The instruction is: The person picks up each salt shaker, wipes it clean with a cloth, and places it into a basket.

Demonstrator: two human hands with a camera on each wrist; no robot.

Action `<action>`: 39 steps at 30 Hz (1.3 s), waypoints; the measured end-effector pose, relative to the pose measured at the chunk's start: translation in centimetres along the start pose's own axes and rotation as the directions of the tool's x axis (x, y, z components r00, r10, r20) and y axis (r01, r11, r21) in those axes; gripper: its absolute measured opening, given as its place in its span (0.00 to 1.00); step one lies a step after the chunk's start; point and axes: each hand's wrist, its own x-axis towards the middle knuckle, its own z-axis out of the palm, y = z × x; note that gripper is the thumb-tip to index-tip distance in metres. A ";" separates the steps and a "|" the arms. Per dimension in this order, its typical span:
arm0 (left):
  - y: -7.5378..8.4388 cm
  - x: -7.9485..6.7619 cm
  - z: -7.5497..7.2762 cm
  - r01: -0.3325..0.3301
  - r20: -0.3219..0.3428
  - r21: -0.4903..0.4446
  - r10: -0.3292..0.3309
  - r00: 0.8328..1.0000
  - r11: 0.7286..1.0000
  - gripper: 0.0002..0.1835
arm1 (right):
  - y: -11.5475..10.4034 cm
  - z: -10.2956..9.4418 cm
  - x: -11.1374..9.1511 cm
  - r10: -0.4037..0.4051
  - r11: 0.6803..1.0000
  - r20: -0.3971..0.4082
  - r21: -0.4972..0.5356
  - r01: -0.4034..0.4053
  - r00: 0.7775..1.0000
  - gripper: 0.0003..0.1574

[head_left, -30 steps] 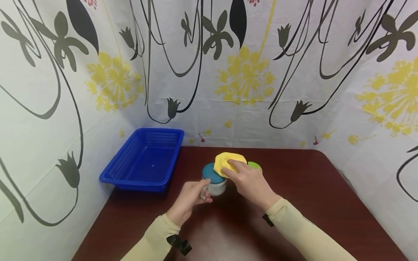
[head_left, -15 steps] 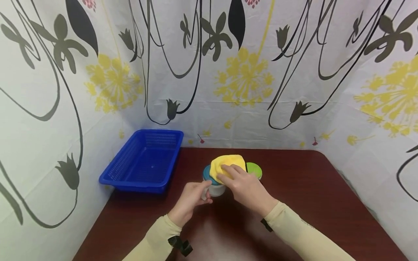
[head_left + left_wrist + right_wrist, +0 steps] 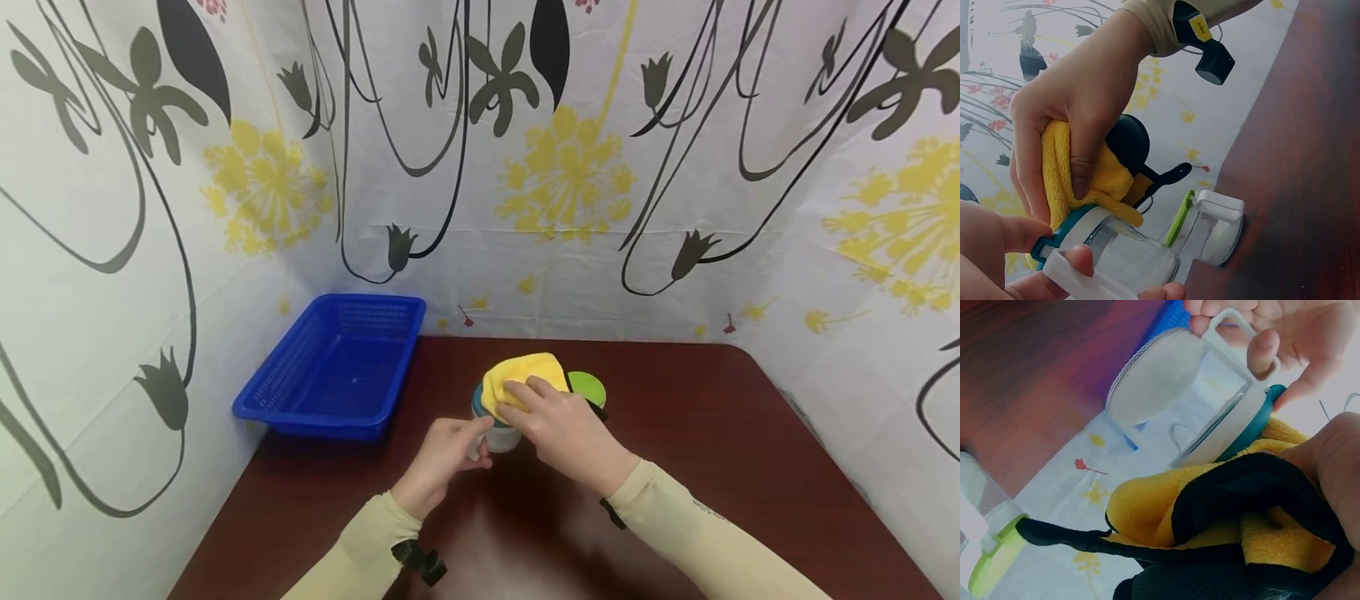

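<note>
One jar [image 3: 504,440], at six o'clock in view: the left hand [image 3: 442,458] grips its handle [image 3: 1082,282]; the right hand [image 3: 568,429] holds a yellow cloth [image 3: 528,371] against its teal lid [image 3: 1252,430], apparently wiping; the next stroke likely needs steadiness.

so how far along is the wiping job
Done: the left hand has the teal-lidded jar by its handle, and the right hand grips the yellow cloth. In hand: the cloth is against the jar's lid, apparently wiping. Perhaps left: the green-lidded jar, which neither hand holds, though whether it is already wiped I can't tell.
</note>
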 end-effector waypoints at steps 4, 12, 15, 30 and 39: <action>0.0 -0.3 0.0 0.019 0.004 -0.010 -0.019 1.000 1.000 0.25 | 0.6 0.5 -0.1 0.014 1.000 0.009 0.005 -0.015 1.000 0.33; -0.2 -0.7 -0.1 0.038 0.022 -0.080 -0.036 0.999 0.996 0.24 | 2.5 1.7 -0.6 0.108 0.993 0.031 0.042 -0.109 0.994 0.34; -0.1 -0.7 -0.1 0.033 0.019 -0.085 -0.031 0.999 0.996 0.24 | 2.5 1.8 -0.7 0.114 0.992 0.038 0.058 -0.116 0.993 0.35; 0.0 -0.3 -0.1 0.014 0.000 -0.062 -0.014 1.000 0.998 0.26 | 1.6 1.4 -0.3 0.102 0.988 0.002 0.118 -0.102 0.995 0.36; -0.2 -0.1 0.1 0.011 -0.001 -0.039 -0.011 1.000 0.999 0.25 | 0.5 0.4 0.2 -0.010 0.998 0.067 0.059 0.006 0.998 0.40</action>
